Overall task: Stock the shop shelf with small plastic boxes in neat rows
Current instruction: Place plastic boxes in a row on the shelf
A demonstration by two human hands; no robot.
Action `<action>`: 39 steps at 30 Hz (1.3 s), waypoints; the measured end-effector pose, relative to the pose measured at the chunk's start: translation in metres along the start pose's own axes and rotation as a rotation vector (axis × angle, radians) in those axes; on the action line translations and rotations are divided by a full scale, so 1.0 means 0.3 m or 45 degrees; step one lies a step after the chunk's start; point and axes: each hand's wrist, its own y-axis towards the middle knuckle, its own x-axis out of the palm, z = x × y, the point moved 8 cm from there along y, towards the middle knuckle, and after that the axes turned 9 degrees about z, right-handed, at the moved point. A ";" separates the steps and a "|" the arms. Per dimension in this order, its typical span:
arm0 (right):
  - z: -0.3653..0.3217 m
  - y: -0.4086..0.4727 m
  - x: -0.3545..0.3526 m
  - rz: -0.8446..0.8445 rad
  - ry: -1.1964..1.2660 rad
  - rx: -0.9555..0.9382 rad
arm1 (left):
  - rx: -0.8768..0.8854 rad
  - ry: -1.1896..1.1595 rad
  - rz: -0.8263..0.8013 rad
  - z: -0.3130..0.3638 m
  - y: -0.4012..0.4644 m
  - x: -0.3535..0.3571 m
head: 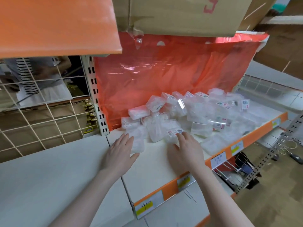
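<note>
Reaching flat, L hand (120, 152) fingers (127, 140) & R hand (184, 153) fingers touching boxes (172, 112).

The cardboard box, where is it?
In the head view, the cardboard box sits top centre, above the red plastic sheet behind the pile of small plastic boxes.

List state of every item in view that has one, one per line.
left hand: open, fingers straight, touching a flat clear box at the pile's left edge
right hand: open, fingertips on a labelled box
plastic boxes: closed, heaped in a loose pile, not in rows
shelf: front part bare
red plastic bag: hanging behind the pile
cardboard carton: above, flap torn
</note>
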 end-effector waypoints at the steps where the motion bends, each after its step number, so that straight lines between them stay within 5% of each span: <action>1: -0.001 0.014 0.008 -0.003 0.000 -0.027 | -0.001 0.001 -0.008 -0.002 0.002 0.005; 20: -0.001 -0.023 -0.004 -0.046 0.267 -0.377 | -0.267 0.096 0.049 0.079 -0.145 0.022; 31: 0.032 0.057 0.051 -0.452 0.267 -0.483 | -0.238 0.038 -0.208 0.104 -0.065 -0.007; 39: 0.022 0.071 0.063 -0.511 0.145 -0.493 | -0.431 -0.006 -0.313 0.094 -0.080 -0.019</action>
